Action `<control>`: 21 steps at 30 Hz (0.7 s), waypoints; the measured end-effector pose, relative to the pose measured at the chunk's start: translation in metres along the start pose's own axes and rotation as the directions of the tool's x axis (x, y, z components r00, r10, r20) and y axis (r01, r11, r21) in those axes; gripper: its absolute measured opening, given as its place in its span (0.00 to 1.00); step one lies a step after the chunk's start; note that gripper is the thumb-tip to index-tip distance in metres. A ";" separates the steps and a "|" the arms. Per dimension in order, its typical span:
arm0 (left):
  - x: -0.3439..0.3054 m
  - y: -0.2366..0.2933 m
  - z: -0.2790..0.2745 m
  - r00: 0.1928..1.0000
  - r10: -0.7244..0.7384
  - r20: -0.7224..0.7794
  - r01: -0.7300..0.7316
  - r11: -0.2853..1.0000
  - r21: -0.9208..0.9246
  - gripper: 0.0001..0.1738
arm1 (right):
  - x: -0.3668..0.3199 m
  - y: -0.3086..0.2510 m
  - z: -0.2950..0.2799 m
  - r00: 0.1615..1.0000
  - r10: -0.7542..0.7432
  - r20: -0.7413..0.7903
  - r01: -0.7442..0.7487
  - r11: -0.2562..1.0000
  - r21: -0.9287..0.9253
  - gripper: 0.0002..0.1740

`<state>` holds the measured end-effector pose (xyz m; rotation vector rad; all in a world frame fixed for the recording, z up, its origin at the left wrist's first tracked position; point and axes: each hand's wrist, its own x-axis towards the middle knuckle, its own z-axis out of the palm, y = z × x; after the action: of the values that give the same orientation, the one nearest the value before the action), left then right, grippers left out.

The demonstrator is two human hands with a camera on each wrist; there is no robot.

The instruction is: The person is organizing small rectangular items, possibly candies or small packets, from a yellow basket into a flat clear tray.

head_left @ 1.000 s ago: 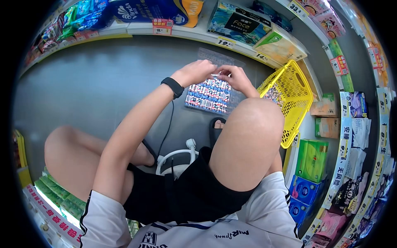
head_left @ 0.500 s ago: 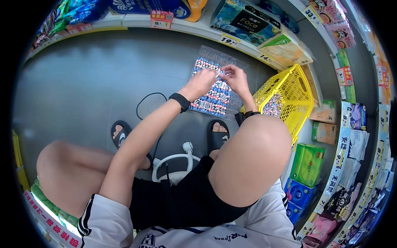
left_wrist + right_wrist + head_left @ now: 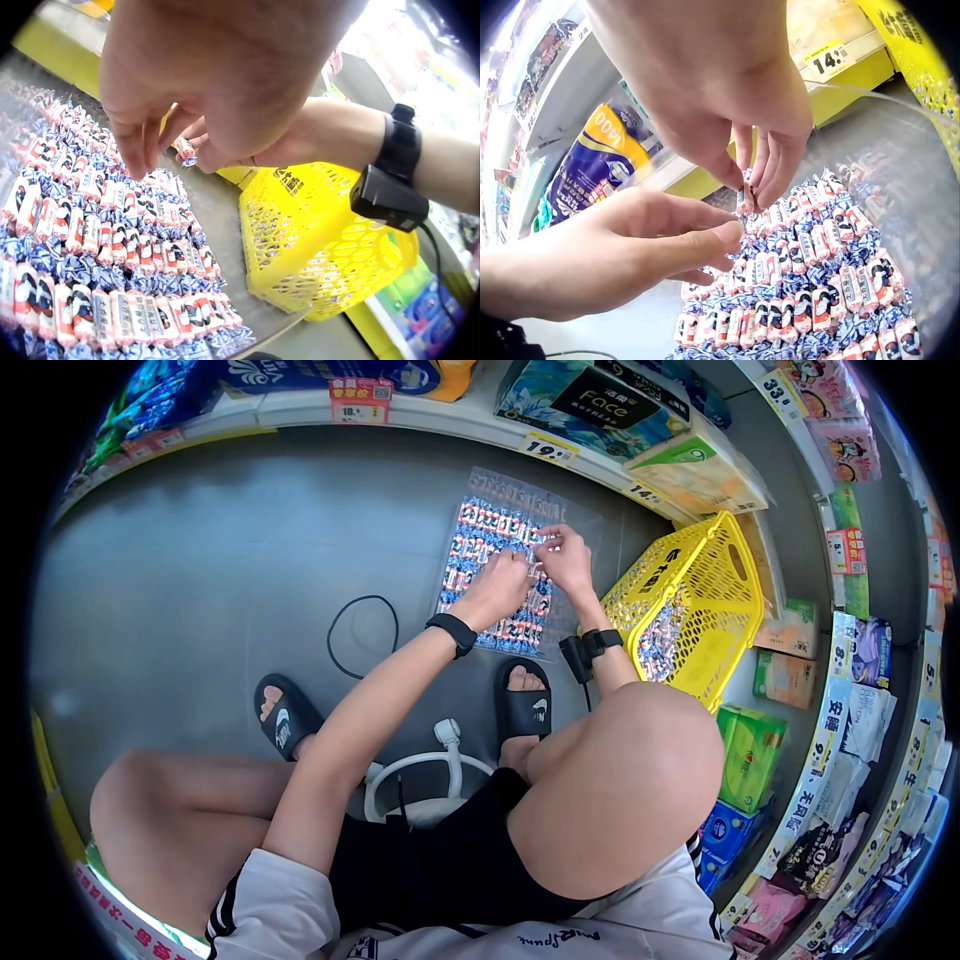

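Rows of red, white and blue wrapped candies [image 3: 480, 550] lie on a clear sheet [image 3: 525, 490] on the grey floor. My right hand [image 3: 548, 542] hovers over the upper right rows and pinches one candy [image 3: 744, 201] upright between thumb and fingertips. My left hand [image 3: 518, 560] is right beside it, fingers loosely bent and holding nothing, thumb close under that candy. In the left wrist view the left fingers [image 3: 135, 146] point down at the rows [image 3: 97, 247], and the pinched candy [image 3: 184, 148] shows behind them.
A yellow basket [image 3: 700, 600] holding more candies [image 3: 655, 640] stands to the right of the sheet. Shelves of tissue packs [image 3: 690, 470] ring the aisle. A black cable [image 3: 350, 635], a white stool frame [image 3: 420, 775] and my sandalled feet [image 3: 525, 705] are on the floor.
Both hands stayed together and came down closer to the candy rows, the right still pinching a candy. The head view tipped, so both sandals and the cable now show.
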<state>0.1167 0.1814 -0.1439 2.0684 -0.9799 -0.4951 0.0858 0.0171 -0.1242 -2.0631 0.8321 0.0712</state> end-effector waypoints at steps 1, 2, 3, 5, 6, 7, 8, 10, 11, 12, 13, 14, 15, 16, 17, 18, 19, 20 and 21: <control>0.000 -0.001 0.002 1.000 -0.008 -0.015 0.009 0.997 0.071 0.20 | 0.007 0.005 0.004 0.991 -0.086 -0.103 0.072 0.988 -0.135 0.17; 0.001 -0.004 0.003 1.000 -0.014 -0.013 0.015 0.997 0.071 0.20 | 0.013 0.010 0.009 0.964 -0.185 -0.189 0.129 0.953 -0.273 0.17; 0.002 -0.008 0.006 0.999 0.023 -0.036 -0.017 0.987 0.160 0.21 | 0.019 0.013 0.014 0.966 -0.183 -0.184 0.130 0.954 -0.271 0.17; 0.004 -0.017 0.011 0.997 0.052 -0.058 -0.036 0.967 0.252 0.23 | 0.030 0.018 0.025 0.947 -0.172 -0.270 0.092 0.954 -0.284 0.17; 0.005 -0.019 0.013 0.994 0.064 -0.086 -0.031 0.939 0.341 0.26 | 0.035 0.018 0.028 0.949 -0.173 -0.263 0.096 0.955 -0.281 0.17; 0.006 -0.021 0.013 0.991 0.081 -0.109 -0.027 0.903 0.428 0.30 | 0.038 0.019 0.031 0.952 -0.155 -0.263 0.072 0.951 -0.301 0.16; 0.007 -0.023 0.014 0.998 0.035 -0.043 -0.012 0.895 0.446 0.36 | 0.040 0.019 0.034 0.955 -0.136 -0.264 0.046 0.946 -0.322 0.16; 0.010 -0.029 0.017 0.998 0.054 -0.031 -0.033 0.878 0.477 0.37 | 0.041 0.021 0.039 0.945 -0.138 -0.297 0.041 0.949 -0.312 0.14; 0.012 -0.032 0.019 0.997 0.077 -0.022 -0.055 0.860 0.507 0.38 | 0.042 0.021 0.041 0.932 -0.143 -0.332 0.038 0.952 -0.303 0.12; 0.013 -0.032 0.019 0.997 0.075 -0.017 -0.056 0.860 0.507 0.38 | 0.043 0.022 0.042 0.933 -0.139 -0.331 0.034 0.953 -0.302 0.12; 0.014 -0.032 0.019 0.997 0.075 -0.007 -0.061 0.862 0.503 0.39 | 0.044 0.023 0.044 0.921 -0.165 -0.354 0.065 0.958 -0.278 0.10; 0.015 -0.031 0.018 0.997 0.076 0.004 -0.067 0.864 0.500 0.41 | 0.044 0.023 0.046 0.906 -0.190 -0.378 0.096 0.962 -0.254 0.08; 0.016 -0.031 0.019 0.997 0.075 0.008 -0.069 0.863 0.500 0.41 | 0.045 0.025 0.049 0.907 -0.186 -0.379 0.092 0.963 -0.252 0.08; 0.019 -0.031 0.019 0.997 0.073 0.001 -0.063 0.846 0.529 0.42 | 0.046 0.027 0.052 0.891 -0.196 -0.409 0.130 0.974 -0.185 0.08; 0.021 -0.030 0.020 0.997 0.071 -0.005 -0.056 0.829 0.556 0.42 | 0.046 0.029 0.053 0.875 -0.203 -0.439 0.167 0.979 -0.120 0.09; 0.025 -0.030 0.022 0.999 0.048 0.014 -0.047 0.812 0.582 0.43 | 0.045 0.030 0.053 0.875 -0.202 -0.440 0.164 0.979 -0.123 0.09; 0.027 -0.030 0.023 0.999 0.050 0.013 -0.048 0.813 0.581 0.43 | 0.044 0.031 0.053 0.879 -0.198 -0.434 0.151 0.979 -0.141 0.09; 0.028 -0.032 0.023 0.998 0.056 0.032 -0.064 0.793 0.606 0.43 | 0.044 0.031 0.053 0.883 -0.193 -0.428 0.137 0.978 -0.157 0.10; 0.028 -0.031 0.021 0.997 0.061 0.051 -0.080 0.771 0.632 0.43 | 0.043 0.030 0.054 0.883 -0.192 -0.429 0.137 0.978 -0.156 0.10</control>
<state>0.1360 0.1620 -0.1812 2.6072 -1.3755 -0.1488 0.1150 0.0233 -0.1929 -2.2969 0.9335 -0.4712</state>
